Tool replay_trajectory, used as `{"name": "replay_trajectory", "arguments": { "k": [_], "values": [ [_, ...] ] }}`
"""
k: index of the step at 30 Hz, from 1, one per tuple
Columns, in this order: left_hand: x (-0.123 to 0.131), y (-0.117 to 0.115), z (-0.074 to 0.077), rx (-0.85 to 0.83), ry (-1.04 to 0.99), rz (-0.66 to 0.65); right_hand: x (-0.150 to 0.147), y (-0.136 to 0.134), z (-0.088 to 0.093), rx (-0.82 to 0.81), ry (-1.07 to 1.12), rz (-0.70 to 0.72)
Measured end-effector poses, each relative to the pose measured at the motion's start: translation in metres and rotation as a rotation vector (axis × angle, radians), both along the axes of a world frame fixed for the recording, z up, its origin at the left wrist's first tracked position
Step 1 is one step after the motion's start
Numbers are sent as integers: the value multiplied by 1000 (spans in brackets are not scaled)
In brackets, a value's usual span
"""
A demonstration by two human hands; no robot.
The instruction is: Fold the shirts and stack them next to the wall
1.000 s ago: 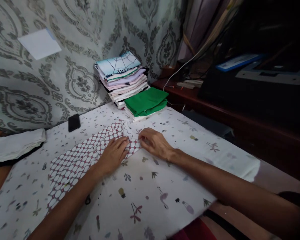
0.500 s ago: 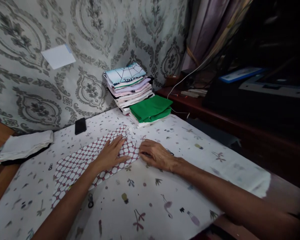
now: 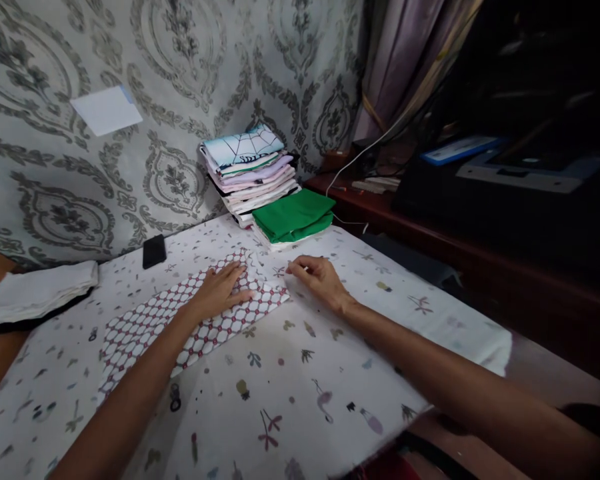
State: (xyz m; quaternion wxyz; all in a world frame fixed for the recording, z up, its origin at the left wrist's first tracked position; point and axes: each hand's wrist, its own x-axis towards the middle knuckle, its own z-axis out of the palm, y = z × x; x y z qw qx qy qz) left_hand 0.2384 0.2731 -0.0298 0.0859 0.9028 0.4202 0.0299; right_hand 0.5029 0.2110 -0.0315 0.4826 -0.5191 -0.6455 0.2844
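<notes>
A white cloth (image 3: 145, 333) with a dark lattice and red dots lies spread over the white printed table cover. My left hand (image 3: 220, 293) rests flat on it with fingers stretched out, near its right end. That end shows a plain white strip (image 3: 257, 269), perhaps the cloth's underside or a turned edge. Just beyond the strip is my right hand (image 3: 320, 277), its thumb and fingertips drawn together in a pinch. Whether any fabric is between those fingertips I cannot make out.
Behind the hands stand a tall stack of folded clothes (image 3: 250, 177) and a lower pile topped by a green garment (image 3: 295, 215). A black phone (image 3: 154, 252) lies near the wall. White folded cloths (image 3: 40, 293) sit at the far left. A dark red desk (image 3: 430, 250) borders the right.
My right hand has lifted off the cloth's right end and shifted slightly away, its fingers pinched. The corner it covered now shows. My left hand stays flat on the cloth. The view has shifted slightly.
</notes>
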Motion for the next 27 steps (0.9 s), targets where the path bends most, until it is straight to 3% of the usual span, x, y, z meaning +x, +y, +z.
{"name": "replay_trajectory", "arguments": {
  "k": [7,12,15,19,22,25,27],
  "values": [
    [14,35,3,-89,-44,174,7,6,-1,-39,26,-46],
    [24,43,-2,-79,30,120,8,6,-1,-31,-10,-27],
    [25,35,1,-58,2,137,9,7,-2,-32,-20,-41],
    [34,-12,28,28,-370,147,10,9,-3,-38,-6,-75],
    [43,-78,69,-79,-624,-75,11,9,-4,-41,3,-83],
    [43,-145,111,-143,-645,-363,8,7,-6,-47,-16,-59],
    [36,-181,128,-192,-567,-382,6,5,-8,-57,-32,-56]
  ]
}}
